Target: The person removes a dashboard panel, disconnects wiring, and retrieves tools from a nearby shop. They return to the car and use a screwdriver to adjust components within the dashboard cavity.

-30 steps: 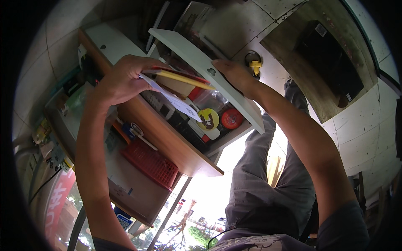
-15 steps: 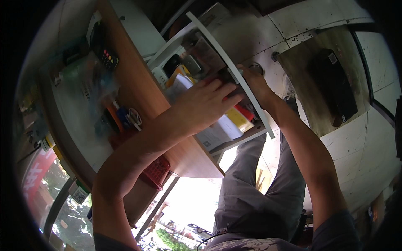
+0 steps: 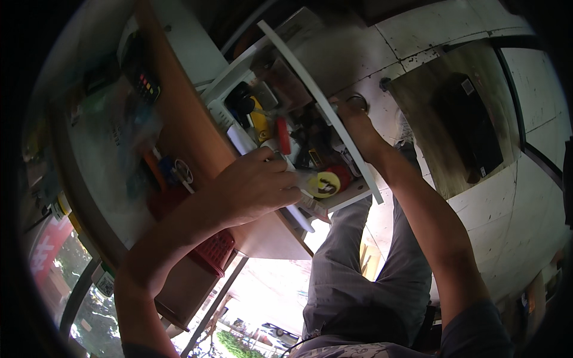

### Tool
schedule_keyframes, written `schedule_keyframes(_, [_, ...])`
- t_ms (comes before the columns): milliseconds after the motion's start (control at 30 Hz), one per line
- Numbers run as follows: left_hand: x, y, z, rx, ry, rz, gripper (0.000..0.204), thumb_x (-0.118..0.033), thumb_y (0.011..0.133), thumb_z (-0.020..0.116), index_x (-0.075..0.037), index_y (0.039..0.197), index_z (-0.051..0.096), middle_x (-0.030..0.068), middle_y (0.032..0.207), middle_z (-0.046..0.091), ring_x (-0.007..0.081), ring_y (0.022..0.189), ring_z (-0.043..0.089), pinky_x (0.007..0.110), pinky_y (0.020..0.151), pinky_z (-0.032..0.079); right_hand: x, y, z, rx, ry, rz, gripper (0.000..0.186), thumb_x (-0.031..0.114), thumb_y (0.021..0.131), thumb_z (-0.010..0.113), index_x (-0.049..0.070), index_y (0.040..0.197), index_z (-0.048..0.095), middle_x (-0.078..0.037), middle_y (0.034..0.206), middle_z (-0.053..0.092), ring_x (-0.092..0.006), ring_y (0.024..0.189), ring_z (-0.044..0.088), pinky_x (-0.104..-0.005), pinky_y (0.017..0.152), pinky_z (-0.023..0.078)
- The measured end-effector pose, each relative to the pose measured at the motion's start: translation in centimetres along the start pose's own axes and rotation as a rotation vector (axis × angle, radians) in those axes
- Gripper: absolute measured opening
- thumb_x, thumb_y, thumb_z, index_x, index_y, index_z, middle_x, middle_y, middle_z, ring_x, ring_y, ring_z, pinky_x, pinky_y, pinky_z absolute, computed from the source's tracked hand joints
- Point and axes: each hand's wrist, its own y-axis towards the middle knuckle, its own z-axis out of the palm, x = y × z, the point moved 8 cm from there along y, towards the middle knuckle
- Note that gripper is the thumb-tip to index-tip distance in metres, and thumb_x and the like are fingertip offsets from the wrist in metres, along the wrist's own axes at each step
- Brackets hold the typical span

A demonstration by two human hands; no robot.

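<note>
My left hand (image 3: pixel 259 186) is closed on a stack of white papers (image 3: pixel 241 142), tilted nearly edge-on at the left side of an open drawer. Much of the stack is hidden behind the hand. My right hand (image 3: pixel 356 124) is closed at the outer side of the drawer front (image 3: pixel 319 95), its fingertips partly hidden. Inside the drawer lie a slim red object (image 3: pixel 283 136), a yellow item (image 3: pixel 258 121), a round yellow container (image 3: pixel 327 184) with something dark in it, and several dark small things.
Left of the drawer is a wooden desk edge (image 3: pixel 185 113), with a card terminal (image 3: pixel 143 83) and a red plastic basket (image 3: pixel 215 250) beside it. A low wooden stand (image 3: pixel 424 107) bearing a black box (image 3: pixel 468 131) is on the tiled floor at right.
My left hand has drawn back toward the lower left with the papers, which now stand tilted. The red object, round yellow container and dark things have come into view. My right hand stays at the drawer front.
</note>
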Motion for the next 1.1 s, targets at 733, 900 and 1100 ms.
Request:
schedule_keyframes(733, [6.5, 5.0, -4.7, 0.205, -0.279, -0.074, 0.035, -0.010, 0.071, 0.086, -0.017, 0.102, 0.073, -0.0004, 0.094, 0.075, 0.0182, 0.086, 0.072, 0.037, 0.083, 0.057, -0.3, 1.1, 0.3, 0.139, 0.054, -0.200, 0.032, 0.026, 0.104, 0.043, 0.005, 0.125, 0.057, -0.019, 0.115, 0.063, -0.0290, 0.102, 0.063, -0.0380, 0.094, 0.048])
schedule_keyframes(900, [10.2, 5.2, -6.7, 0.110, -0.418, -0.133, 0.039, -0.009, 0.066, 0.090, -0.014, 0.102, 0.074, 0.0017, 0.099, 0.075, 0.0185, 0.088, 0.072, 0.033, 0.082, 0.058, -1.5, 1.7, 0.9, 0.261, 0.224, -0.067, 0.051, 0.043, 0.108, 0.037, 0.003, 0.127, 0.062, -0.015, 0.118, 0.068, -0.0227, 0.108, 0.062, -0.0356, 0.099, 0.046])
schedule_keyframes(1100, [11.1, 5.3, -7.3, 0.174, -0.352, -0.211, 0.040, -0.005, 0.064, 0.089, -0.013, 0.101, 0.075, 0.0050, 0.099, 0.074, 0.0230, 0.088, 0.072, 0.035, 0.084, 0.058, -1.8, 2.7, 0.6, 0.208, 0.252, 0.000, 0.051, 0.044, 0.107, 0.041, 0.004, 0.132, 0.060, -0.012, 0.126, 0.064, -0.0207, 0.113, 0.059, -0.0348, 0.100, 0.045])
